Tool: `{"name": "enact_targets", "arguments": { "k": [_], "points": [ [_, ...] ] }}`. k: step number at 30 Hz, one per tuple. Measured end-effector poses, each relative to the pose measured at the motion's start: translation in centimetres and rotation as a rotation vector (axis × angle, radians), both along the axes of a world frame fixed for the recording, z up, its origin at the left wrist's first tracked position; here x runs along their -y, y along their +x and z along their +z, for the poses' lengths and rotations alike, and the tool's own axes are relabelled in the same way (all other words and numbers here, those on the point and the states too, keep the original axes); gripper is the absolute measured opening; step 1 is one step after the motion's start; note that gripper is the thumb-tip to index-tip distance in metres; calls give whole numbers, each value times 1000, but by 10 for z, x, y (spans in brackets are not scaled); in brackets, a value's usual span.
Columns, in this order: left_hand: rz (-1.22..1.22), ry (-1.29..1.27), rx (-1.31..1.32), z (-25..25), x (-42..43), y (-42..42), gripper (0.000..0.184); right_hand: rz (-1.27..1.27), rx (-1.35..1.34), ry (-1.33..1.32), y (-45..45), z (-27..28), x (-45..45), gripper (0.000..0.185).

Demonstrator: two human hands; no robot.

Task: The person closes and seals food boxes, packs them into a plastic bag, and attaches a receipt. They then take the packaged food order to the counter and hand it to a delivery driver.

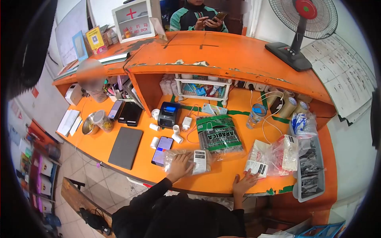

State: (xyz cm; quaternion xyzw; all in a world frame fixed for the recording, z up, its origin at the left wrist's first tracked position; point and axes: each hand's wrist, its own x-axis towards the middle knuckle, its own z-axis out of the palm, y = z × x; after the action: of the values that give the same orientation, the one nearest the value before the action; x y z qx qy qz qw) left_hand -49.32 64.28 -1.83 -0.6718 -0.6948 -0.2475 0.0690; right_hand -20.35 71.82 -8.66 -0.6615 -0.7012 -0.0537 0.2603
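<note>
My left hand [180,167] lies flat on a clear plastic packet [198,167] with a printed white label. Just behind that packet is a green and clear bag [219,135] marked ARABICA, full of thin dark sticks. A smartphone [162,150] with its screen lit lies left of the hand. My right hand [244,183] rests near the counter's front edge, fingers apart. Its fingertips are at the lower edge of a labelled packet [257,168]; whether they touch it I cannot tell. Beside that packet lies a clear and red plastic bag [278,158].
A black label printer [169,115], white paper rolls [154,142] and a closed laptop [126,147] occupy the left. A cup [256,116], tape rolls [289,106] and a grey bin [311,174] stand right. A person [198,18] holds a phone beyond the orange ledge [222,51].
</note>
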Motion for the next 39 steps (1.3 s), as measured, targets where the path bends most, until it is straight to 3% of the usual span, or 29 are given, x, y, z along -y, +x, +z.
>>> {"name": "enact_targets", "arguments": {
  "k": [11,17,20,27,30,31,39],
  "points": [
    [22,-45,4,4,-1,0,45,8,-9,26,-2,4,0,64],
    [-154,-141,153,7,2,-22,49,30,24,78,-3,4,1,65],
    [-165,-149,77,11,11,-39,49,23,30,101,-5,2,0,66],
    [-300,-152,309,-16,15,-69,45,-38,77,130,-18,9,5,63],
    [-385,-77,382,-20,16,-82,42,-192,4,78,-36,8,11,60],
    [-424,-38,404,-21,18,-87,41,-284,103,94,-41,-1,11,58],
    [-559,-135,448,-30,23,-111,31,-461,128,41,-65,-14,19,58]
  ]
}}
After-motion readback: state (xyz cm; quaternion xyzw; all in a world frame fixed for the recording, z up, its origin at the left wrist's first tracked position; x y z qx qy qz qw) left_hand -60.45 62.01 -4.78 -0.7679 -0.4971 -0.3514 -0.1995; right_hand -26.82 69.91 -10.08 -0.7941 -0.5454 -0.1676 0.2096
